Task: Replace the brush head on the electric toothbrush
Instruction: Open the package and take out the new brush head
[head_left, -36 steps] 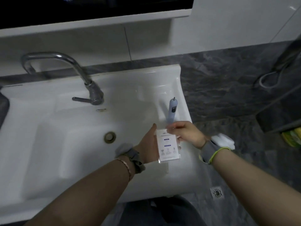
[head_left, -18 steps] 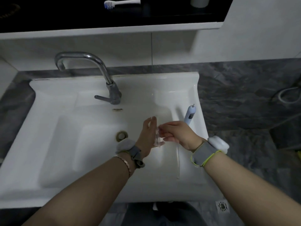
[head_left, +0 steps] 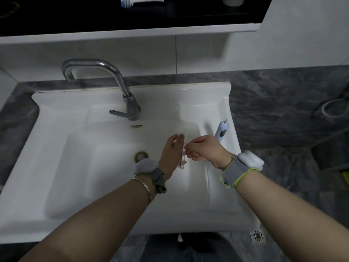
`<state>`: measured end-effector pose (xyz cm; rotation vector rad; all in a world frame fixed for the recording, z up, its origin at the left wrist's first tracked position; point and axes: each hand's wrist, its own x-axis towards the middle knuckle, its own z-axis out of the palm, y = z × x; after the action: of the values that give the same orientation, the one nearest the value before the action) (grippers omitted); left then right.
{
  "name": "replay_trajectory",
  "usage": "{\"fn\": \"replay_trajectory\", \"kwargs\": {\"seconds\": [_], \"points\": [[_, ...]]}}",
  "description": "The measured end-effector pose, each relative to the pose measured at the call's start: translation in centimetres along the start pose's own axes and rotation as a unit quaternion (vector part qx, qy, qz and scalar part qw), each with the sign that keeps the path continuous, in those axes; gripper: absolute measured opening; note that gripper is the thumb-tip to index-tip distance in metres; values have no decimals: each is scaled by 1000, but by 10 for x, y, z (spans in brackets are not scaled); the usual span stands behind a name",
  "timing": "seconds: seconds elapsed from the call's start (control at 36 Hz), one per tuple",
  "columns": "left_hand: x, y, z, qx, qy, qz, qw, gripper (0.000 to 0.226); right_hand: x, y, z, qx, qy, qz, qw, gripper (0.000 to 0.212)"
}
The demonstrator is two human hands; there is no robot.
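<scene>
Over the basin my left hand [head_left: 171, 150] holds a thin clear brush-head package [head_left: 182, 154] edge-on, fingers along its left side. My right hand [head_left: 204, 149] pinches the package's right edge near the middle. The light blue toothbrush handle [head_left: 221, 132] stands on the sink's right rim just behind my right hand, its bare metal shaft on top with no head fitted. A white brush head with blue bristles [head_left: 140, 0] lies on the dark shelf at the top.
The white sink [head_left: 75, 167] fills the middle, with a chrome faucet [head_left: 120, 91] at the back and a drain [head_left: 141, 155] left of my hands. Grey marble floor with a floor drain [head_left: 257, 235] lies to the right. A white cup [head_left: 233, 0] stands on the shelf.
The package turned from flat, label facing me, to edge-on between both hands. My view tilted upward, bringing the shelf and the brush head on it into sight.
</scene>
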<state>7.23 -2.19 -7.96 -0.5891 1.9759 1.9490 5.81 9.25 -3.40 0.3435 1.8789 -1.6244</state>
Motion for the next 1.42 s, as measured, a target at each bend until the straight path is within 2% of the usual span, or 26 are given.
{"fn": "replay_trajectory", "kwargs": {"seconds": [0.11,0.19,0.36,0.44,0.53,0.61,0.81,0.97,1.42], "points": [[-3,-4,1,73,41,51,995,45,1,2,2,-14,11,11,1000,18],[-7,-4,3,44,56,58,996,32,1,3,7,-21,25,12,999,18],[-11,-1,-1,38,7,47,998,31,0,1,8,-58,6,4,998,18],[-11,4,-8,51,-31,38,997,25,-1,1,5,-8,-44,20,999,18],[-12,9,-13,50,-76,9,996,29,-2,2,2,74,-86,40,993,19],[-14,10,-17,43,-88,-15,995,33,-4,3,3,116,-111,50,986,20],[-13,1,-19,44,-65,-15,997,24,-5,4,2,84,-110,71,988,13],[-14,4,-13,80,-18,41,996,36,-4,8,4,76,-73,67,992,14],[-11,1,-13,118,31,97,988,38,-7,8,3,99,-82,47,991,12]]}}
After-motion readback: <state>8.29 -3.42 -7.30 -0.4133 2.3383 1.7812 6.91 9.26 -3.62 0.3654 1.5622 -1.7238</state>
